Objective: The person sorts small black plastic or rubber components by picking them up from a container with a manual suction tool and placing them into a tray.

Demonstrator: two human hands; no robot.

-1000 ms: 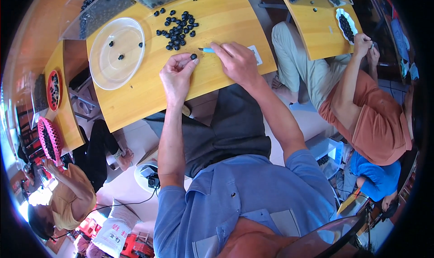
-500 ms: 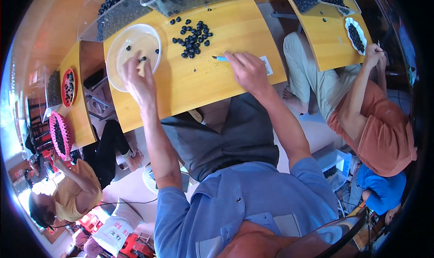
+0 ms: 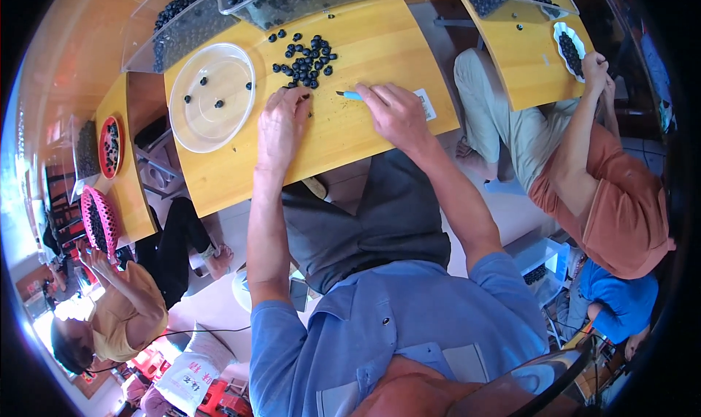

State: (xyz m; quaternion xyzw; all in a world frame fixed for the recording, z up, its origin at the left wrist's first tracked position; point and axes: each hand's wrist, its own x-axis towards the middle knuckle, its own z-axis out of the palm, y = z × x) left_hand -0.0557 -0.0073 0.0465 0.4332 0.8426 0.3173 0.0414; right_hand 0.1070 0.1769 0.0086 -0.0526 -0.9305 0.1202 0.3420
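Several small dark round berries, like blueberries (image 3: 315, 50), lie in a loose pile on the yellow table (image 3: 387, 44). My left hand (image 3: 281, 128) is at the pile's near edge, its fingers bent together; whether a berry is between them cannot be made out. My right hand (image 3: 398, 114) rests low over the table, closed around a small knife (image 3: 352, 95) with a light blue handle and dark tip pointing left. Left of the pile stands a clear round plastic dish (image 3: 176, 128) with several berries spread apart inside.
Clear bins of berries (image 3: 307, 9) stand at the table's far edge. A white card (image 3: 425, 104) lies beside my right hand. On neighbouring tables are a white scalloped dish (image 3: 561, 33), a red bowl (image 3: 103, 147) and a pink basket (image 3: 115, 231). People sit on both sides.
My left hand has moved right, from over the clear dish to the berry pile. The berries in the dish now show uncovered. My right hand keeps the knife almost in place.
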